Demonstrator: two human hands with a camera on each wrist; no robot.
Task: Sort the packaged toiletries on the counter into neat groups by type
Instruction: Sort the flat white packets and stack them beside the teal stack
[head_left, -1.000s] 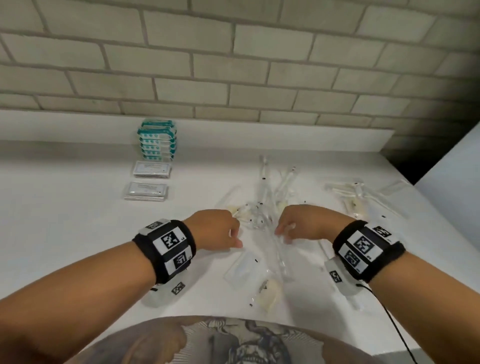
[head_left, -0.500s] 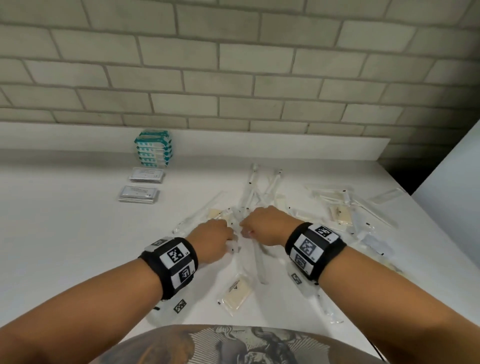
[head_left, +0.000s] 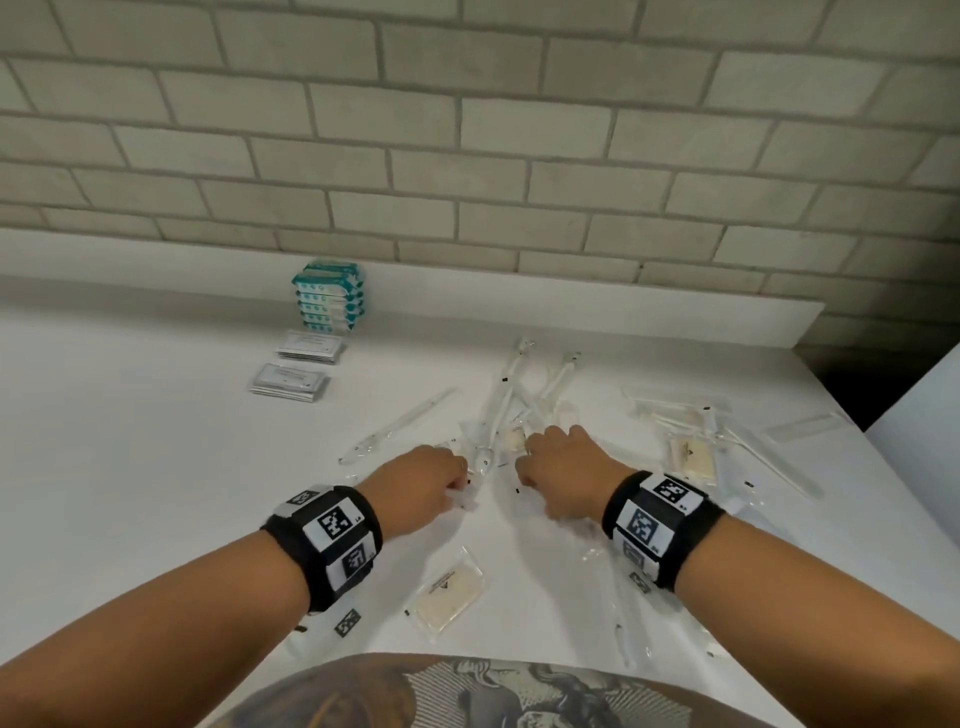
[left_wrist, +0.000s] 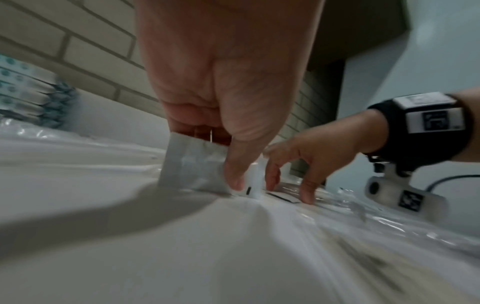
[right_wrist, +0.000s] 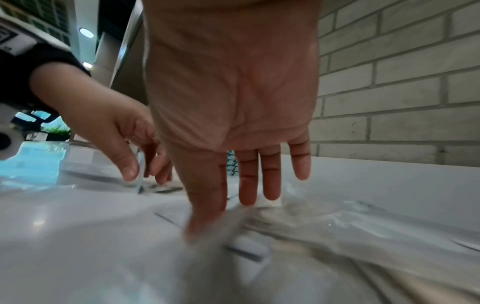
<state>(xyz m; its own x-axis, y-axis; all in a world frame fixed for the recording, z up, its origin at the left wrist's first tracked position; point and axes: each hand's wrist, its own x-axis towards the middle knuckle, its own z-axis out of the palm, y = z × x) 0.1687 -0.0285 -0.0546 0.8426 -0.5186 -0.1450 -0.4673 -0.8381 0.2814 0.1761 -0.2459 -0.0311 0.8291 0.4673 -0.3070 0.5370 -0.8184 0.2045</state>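
Note:
Clear-wrapped toothbrushes (head_left: 506, 395) lie crisscrossed mid-counter. My left hand (head_left: 457, 486) is at their near end; in the left wrist view its curled fingers and thumb pinch a small clear packet (left_wrist: 192, 166) standing on edge. My right hand (head_left: 540, 467) is just to the right, fingers straight (right_wrist: 249, 181), tips resting on the crinkled wrappers. A cream packet (head_left: 451, 592) lies between my forearms, another (head_left: 691, 457) at the right. Sorted at the back left are a teal pack stack (head_left: 328, 304) and two flat white sachet stacks (head_left: 310, 347) (head_left: 288, 382).
The white counter (head_left: 130, 441) ends at a low backsplash under a brick wall (head_left: 467, 156). One long wrapped item (head_left: 400, 426) lies alone left of the pile. More clear wrappers (head_left: 769, 457) are scattered toward the right edge, beside a dark gap (head_left: 852, 384).
Both hands have moved forward and closer together into the toothbrush pile. The cream packet near the front has stayed put. The view has shifted a little.

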